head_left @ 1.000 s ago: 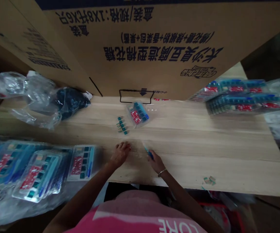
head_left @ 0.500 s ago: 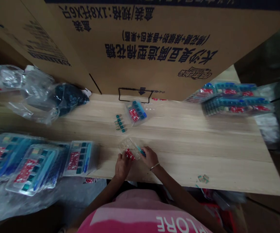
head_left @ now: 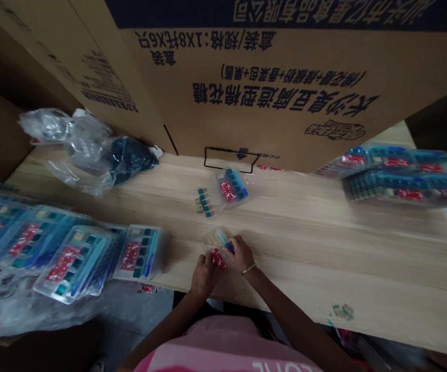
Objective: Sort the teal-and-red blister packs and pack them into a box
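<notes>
Near the table's front edge, my left hand (head_left: 203, 275) and my right hand (head_left: 241, 254) meet over a clear plastic pack (head_left: 216, 241). The left fingers pinch a small red card (head_left: 218, 258) at the pack's near end. The right hand grips the pack's right side together with a thin blue stick (head_left: 225, 243). A little farther back lie a short row of teal blocks (head_left: 204, 202) and one filled clear pack (head_left: 232, 187) with blue pieces and a red card.
Finished packs are heaped at the left (head_left: 68, 256) and stacked at the right (head_left: 396, 173). Crumpled plastic bags (head_left: 92, 152) lie at the back left. Large cardboard boxes (head_left: 270, 93) wall off the wooden table (head_left: 324, 243). Small loose pieces (head_left: 342, 310) sit near the front right edge.
My left hand drew back toward the table edge and took up the red card, bringing it to the clear pack. The right hand stayed on the pack. The view shifted slightly.
</notes>
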The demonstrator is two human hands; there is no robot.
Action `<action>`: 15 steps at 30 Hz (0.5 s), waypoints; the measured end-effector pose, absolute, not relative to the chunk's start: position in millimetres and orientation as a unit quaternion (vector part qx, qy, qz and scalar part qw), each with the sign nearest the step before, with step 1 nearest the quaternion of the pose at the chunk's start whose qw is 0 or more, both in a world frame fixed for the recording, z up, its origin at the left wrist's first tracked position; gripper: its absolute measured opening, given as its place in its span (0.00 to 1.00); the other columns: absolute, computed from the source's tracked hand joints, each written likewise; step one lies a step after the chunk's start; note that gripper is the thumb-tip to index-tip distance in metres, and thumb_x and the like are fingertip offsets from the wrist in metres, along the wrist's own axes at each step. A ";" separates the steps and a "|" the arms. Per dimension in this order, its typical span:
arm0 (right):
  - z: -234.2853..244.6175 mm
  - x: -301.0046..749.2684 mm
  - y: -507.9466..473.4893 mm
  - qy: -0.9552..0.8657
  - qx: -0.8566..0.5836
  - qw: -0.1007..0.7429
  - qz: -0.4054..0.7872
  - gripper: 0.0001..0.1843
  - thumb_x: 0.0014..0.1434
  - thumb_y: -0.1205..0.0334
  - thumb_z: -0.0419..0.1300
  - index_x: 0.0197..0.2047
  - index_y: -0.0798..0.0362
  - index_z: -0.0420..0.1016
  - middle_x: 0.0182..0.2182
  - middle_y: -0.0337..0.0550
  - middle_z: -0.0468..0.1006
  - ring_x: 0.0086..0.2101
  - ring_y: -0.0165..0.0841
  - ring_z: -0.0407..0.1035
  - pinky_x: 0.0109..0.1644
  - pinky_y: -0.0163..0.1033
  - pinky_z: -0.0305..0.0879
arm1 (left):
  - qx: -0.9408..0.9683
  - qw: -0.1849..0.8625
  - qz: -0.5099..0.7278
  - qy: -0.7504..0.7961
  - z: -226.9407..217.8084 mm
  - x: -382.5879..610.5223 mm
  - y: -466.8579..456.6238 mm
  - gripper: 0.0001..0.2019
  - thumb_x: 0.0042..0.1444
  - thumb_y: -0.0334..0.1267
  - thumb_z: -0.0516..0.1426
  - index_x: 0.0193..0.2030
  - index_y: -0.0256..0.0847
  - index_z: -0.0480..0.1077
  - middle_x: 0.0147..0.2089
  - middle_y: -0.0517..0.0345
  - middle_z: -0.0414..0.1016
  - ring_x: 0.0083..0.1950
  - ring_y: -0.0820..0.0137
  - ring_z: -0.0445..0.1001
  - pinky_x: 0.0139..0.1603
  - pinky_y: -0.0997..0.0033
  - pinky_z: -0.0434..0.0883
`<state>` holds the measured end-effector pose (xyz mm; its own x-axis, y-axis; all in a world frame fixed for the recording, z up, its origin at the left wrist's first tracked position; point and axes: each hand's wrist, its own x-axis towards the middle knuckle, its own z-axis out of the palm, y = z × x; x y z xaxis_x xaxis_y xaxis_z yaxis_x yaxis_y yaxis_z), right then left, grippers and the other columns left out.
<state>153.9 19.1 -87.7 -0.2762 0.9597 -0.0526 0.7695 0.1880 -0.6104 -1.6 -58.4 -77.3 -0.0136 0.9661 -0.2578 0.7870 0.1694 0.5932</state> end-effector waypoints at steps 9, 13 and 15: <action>-88.4 165.6 16.2 -0.761 -0.535 0.217 0.295 0.04 0.56 0.68 0.52 0.33 0.52 0.68 0.34 0.44 0.68 0.37 0.34 0.65 0.43 0.38 0.64 | 0.570 0.374 0.167 0.713 -73.2 -0.4 -55.3 0.25 0.53 0.30 0.53 0.59 0.37 0.58 0.44 0.50 0.69 0.37 0.68 0.72 0.44 0.66 0.72; -79.6 162.9 26.1 -0.752 -0.544 0.229 0.294 0.06 0.53 0.70 0.53 0.34 0.53 0.69 0.35 0.45 0.69 0.38 0.36 0.65 0.45 0.40 0.64 | 0.594 0.367 0.163 0.698 -69.6 -7.7 -52.5 0.23 0.53 0.31 0.54 0.57 0.36 0.61 0.40 0.52 0.71 0.35 0.68 0.73 0.42 0.67 0.73; -72.3 153.6 37.3 -0.759 -0.533 0.236 0.288 0.08 0.53 0.71 0.53 0.35 0.53 0.70 0.36 0.47 0.70 0.40 0.37 0.65 0.47 0.41 0.64 | 0.604 0.302 0.178 0.715 -63.3 -16.4 -39.3 0.18 0.56 0.35 0.53 0.54 0.37 0.64 0.41 0.51 0.71 0.40 0.66 0.73 0.45 0.64 0.73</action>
<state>153.6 37.3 -72.3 -0.3197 0.9462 0.0504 0.6744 0.2646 -0.6893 -16.4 -39.3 -63.3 -0.0871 0.9721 -0.2177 0.7572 0.2066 0.6196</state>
